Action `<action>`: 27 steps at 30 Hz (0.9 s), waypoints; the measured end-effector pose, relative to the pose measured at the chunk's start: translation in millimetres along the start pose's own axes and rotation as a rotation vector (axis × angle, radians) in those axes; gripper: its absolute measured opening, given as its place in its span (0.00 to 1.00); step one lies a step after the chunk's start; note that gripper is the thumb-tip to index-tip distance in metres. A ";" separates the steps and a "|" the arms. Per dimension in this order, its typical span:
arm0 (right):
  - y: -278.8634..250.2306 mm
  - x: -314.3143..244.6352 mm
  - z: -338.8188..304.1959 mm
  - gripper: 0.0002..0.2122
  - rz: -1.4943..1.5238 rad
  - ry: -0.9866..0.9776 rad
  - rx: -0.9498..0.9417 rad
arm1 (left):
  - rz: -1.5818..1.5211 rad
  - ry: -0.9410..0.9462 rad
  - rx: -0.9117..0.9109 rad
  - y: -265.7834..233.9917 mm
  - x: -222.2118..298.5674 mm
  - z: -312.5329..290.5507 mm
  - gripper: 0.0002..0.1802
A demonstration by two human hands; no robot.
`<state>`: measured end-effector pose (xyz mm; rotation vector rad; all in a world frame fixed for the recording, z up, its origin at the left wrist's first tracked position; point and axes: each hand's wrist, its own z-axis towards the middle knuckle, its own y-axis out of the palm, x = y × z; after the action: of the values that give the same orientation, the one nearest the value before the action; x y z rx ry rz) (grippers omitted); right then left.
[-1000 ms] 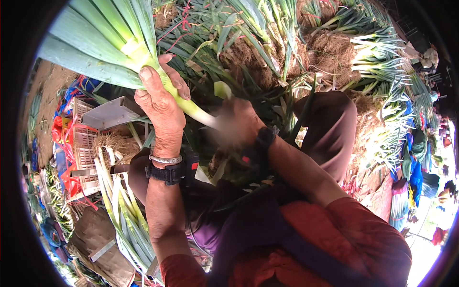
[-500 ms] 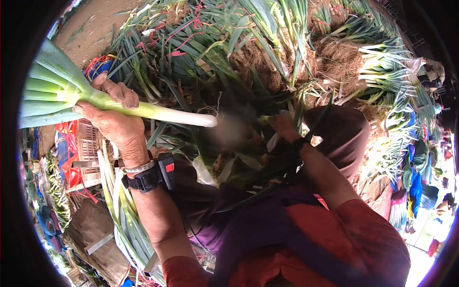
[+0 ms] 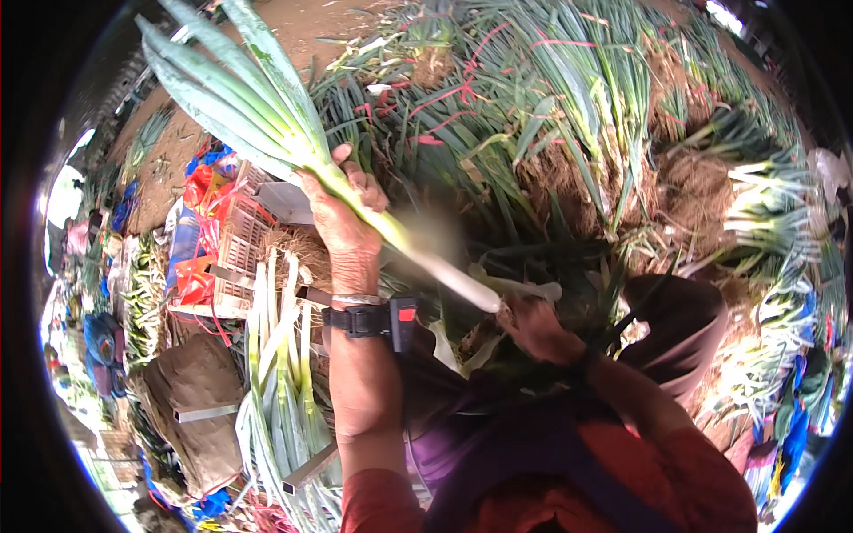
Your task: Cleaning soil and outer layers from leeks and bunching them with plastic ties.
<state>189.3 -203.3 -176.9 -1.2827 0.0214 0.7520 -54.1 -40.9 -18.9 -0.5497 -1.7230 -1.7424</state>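
A long leek (image 3: 449, 275) slants across the middle, its fanned green leaves toward the upper left and its white root end toward the lower right. My left hand (image 3: 346, 209) is closed around the stalk where the leaves begin to spread. At the white tip, my right hand (image 3: 538, 329) has its fingers curled against the root end. Shade partly hides those fingers. Loose leaves and pale peelings (image 3: 444, 342) lie beneath the leek, around my lap. A hazy blur covers part of the stalk.
Piled leeks with brown roots (image 3: 560, 186), some tied with pink string, spread across the far side and right. On the left stand a crate (image 3: 240, 240) with red plastic, several leeks lying lengthwise (image 3: 284, 355), and a brown sheet (image 3: 191, 409). Metal bars (image 3: 311, 466) stick out nearby.
The leek has swung from nearly level to a steeper slant, root end down. My right hand now meets its tip, where before it was apart. The view has shifted left.
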 end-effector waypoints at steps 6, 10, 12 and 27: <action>-29.9 78.2 -49.3 0.18 0.219 0.299 -0.335 | -0.001 0.034 -0.065 -21.1 23.1 18.5 0.41; -57.8 72.2 27.7 0.15 0.497 0.430 0.060 | -0.112 -0.008 -0.025 -12.3 5.9 9.1 0.43; -78.6 31.8 62.6 0.15 1.116 0.466 0.051 | -0.112 -0.028 -0.058 -22.1 2.2 12.9 0.45; -10.5 -27.2 57.2 0.10 0.802 0.358 -0.022 | 0.273 -0.066 -0.030 13.0 -70.5 -11.2 0.16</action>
<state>151.9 -168.0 -138.5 -1.4161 0.8601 1.1828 7.0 -41.8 -57.9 -0.8229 -1.5837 -1.5731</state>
